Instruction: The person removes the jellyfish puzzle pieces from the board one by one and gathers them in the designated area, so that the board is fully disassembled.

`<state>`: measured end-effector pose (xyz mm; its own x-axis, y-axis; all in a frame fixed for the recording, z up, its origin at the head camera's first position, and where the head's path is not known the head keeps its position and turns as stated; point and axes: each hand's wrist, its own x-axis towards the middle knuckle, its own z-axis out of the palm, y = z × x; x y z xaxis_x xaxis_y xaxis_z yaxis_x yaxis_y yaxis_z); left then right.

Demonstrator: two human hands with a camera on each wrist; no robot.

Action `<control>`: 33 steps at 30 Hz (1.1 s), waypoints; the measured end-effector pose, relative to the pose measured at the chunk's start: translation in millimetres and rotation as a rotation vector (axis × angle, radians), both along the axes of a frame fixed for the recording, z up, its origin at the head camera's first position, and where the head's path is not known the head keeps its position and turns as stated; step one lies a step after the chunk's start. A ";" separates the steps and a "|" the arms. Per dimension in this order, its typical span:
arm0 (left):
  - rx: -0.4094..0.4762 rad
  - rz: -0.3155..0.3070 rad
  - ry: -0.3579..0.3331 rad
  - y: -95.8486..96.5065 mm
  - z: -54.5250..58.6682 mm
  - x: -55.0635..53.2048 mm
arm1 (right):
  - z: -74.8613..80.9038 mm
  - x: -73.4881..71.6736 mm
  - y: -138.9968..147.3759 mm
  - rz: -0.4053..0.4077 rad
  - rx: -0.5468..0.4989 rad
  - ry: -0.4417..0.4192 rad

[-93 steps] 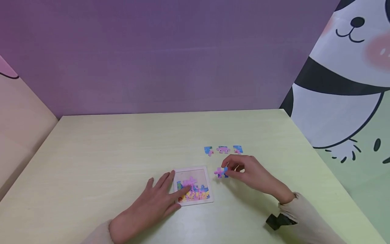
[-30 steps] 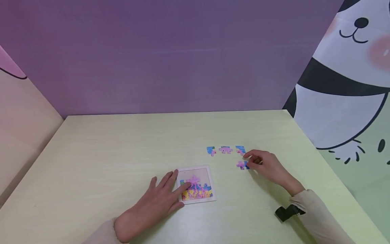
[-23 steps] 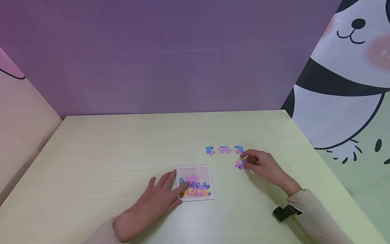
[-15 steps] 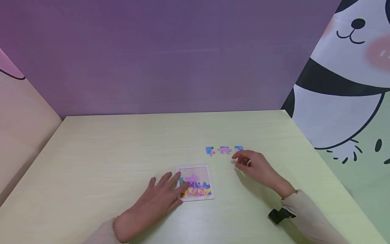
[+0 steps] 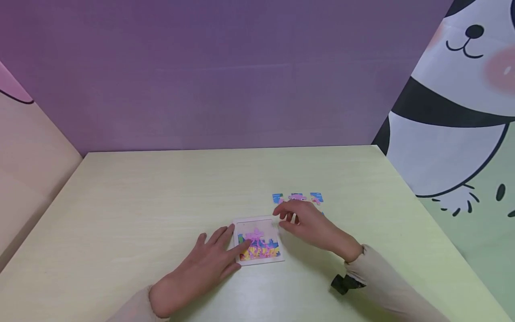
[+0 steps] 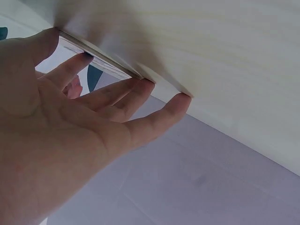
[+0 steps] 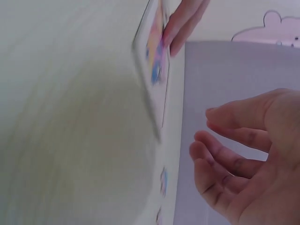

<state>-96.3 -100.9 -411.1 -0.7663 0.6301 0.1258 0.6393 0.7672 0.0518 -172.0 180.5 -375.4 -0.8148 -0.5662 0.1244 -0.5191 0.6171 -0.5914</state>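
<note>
My left hand (image 5: 201, 270) lies spread at the left side of a jigsaw puzzle tray (image 5: 263, 262), index finger on the joined pieces. In the left wrist view its fingertips are along the tray edge (image 6: 101, 55). The tray's lower half is filled with colourful pieces, and a pink one (image 5: 255, 234) stands up above them. My right hand (image 5: 307, 226) hovers beside the tray's upper right corner, fingers loosely bent, holding nothing in the right wrist view. Behind it lie three loose jigsaw pieces: blue left (image 5: 277, 197), pink middle (image 5: 297, 197), blue right (image 5: 316, 197).
A fourth piece is mostly hidden behind my right hand, only a blue bit showing. The pale table (image 5: 161, 192) meets a purple wall (image 5: 225, 89) at the back. A small black device (image 5: 344, 284) is strapped at my right cuff.
My right hand carried a pink-and-blue jigsaw piece right, set it below the right-hand loose piece, let go and moved back left towards the tray. My left hand stays about where it was.
</note>
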 end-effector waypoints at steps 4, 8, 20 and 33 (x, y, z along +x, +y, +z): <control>0.003 -0.005 0.019 0.0 -0.1 -1.0 | 4.2 3.7 -19.3 0.031 0.024 -0.041; 0.000 0.000 0.016 0.5 -0.2 -3.0 | 2.4 6.8 -35.5 0.051 0.072 -0.078; -0.006 -0.022 0.106 -0.7 -5.0 -3.0 | -11.5 14.4 -52.1 0.064 0.220 -0.052; -0.017 0.000 0.045 0.7 -4.4 -2.5 | -14.7 14.8 -51.3 0.048 0.203 -0.058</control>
<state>-98.9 -100.2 -415.5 -0.7598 0.6327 0.1495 0.6410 0.7675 0.0099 -157.2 129.2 -390.1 -0.7890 -0.6129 -0.0424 -0.5194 0.7023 -0.4867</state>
